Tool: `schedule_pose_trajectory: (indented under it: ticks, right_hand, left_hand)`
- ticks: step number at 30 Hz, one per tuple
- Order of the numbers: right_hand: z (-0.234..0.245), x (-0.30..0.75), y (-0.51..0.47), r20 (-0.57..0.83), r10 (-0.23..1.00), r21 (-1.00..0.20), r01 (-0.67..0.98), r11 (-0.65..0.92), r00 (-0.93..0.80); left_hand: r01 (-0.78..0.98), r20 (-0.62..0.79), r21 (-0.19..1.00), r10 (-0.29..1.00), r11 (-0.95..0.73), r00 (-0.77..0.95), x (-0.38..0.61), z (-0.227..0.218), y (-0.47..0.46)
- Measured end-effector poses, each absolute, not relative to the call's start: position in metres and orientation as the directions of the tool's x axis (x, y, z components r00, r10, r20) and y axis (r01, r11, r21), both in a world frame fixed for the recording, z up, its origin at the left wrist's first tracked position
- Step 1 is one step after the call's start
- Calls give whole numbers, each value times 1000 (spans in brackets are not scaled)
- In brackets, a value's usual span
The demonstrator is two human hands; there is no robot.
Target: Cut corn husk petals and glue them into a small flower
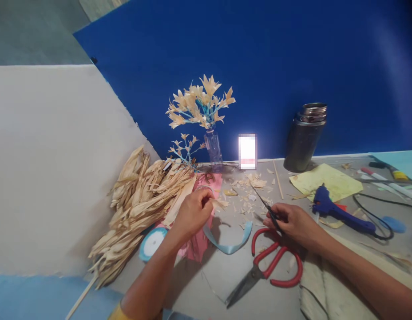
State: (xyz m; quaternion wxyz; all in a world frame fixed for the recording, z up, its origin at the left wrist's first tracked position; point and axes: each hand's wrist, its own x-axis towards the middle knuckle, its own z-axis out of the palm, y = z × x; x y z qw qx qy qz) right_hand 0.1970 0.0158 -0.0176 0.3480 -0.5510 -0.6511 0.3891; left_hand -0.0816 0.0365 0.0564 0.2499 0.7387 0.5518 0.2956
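My left hand (196, 208) pinches a small pale piece of dried corn husk (220, 203) that pokes out past the fingertips. In my right hand (291, 221) is a slim pair of dark scissors (264, 202), its blades pointing up and left over the scraps. Below that hand lie big red-handled scissors (259, 268). A loop of light blue ribbon (230, 249) curls on the table between my hands. The ribbon's spool (153, 244) sits beside my left forearm. Husk scraps (249, 182) are scattered in front of both hands.
A bundle of dried husks (142, 213) lies at left on pink paper (197, 251). Husk flowers (201, 104) stand in a clear bottle (213, 151). Further right are a dark flask (304, 140), yellow paper (326, 180), a corded blue glue gun (342, 215) and a stick (278, 180).
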Motion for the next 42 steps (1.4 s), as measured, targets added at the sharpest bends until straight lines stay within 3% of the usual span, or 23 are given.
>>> schedule_pose_trajectory:
  ticks: [2,4,8,11,14,17,19,22,31,42]
  right_hand:
    - [-14,194,12,-114,978,-967,244,-69,-175]
    - [-13,191,7,-247,936,-968,24,-249,-252]
    - [-12,185,1,-303,868,-882,-230,-412,-394]
    - [-9,183,1,-284,904,-859,-334,-388,-320]
    - [-6,182,-1,-215,959,-917,-299,-264,-186]
    - [-5,181,-3,-122,985,-971,-190,-144,-122]
    - [-5,180,-5,-98,986,-983,-140,-116,-133]
    - [-4,177,-5,-109,974,-984,-120,-135,-199]
    - [-7,177,-2,-84,974,-996,-13,-89,-211]
    - [-3,172,-7,-114,961,-980,-127,-150,-253]
  left_hand:
    - [537,105,811,960,-234,260,-68,52,35]
    - [421,78,884,951,-205,299,-50,44,33]
    - [379,263,846,911,-376,317,-20,29,29]
    - [308,416,791,834,-529,364,-12,19,26]
    - [212,382,866,873,-452,304,-10,9,25]
    - [-35,96,995,974,-91,203,-8,2,25]
    - [-250,-89,953,951,168,297,-6,0,23]
    - [-371,-176,846,858,382,483,-4,-1,17]
    - [-254,-234,911,915,325,329,7,-12,14]
    - [-252,-254,876,837,412,486,4,-14,12]
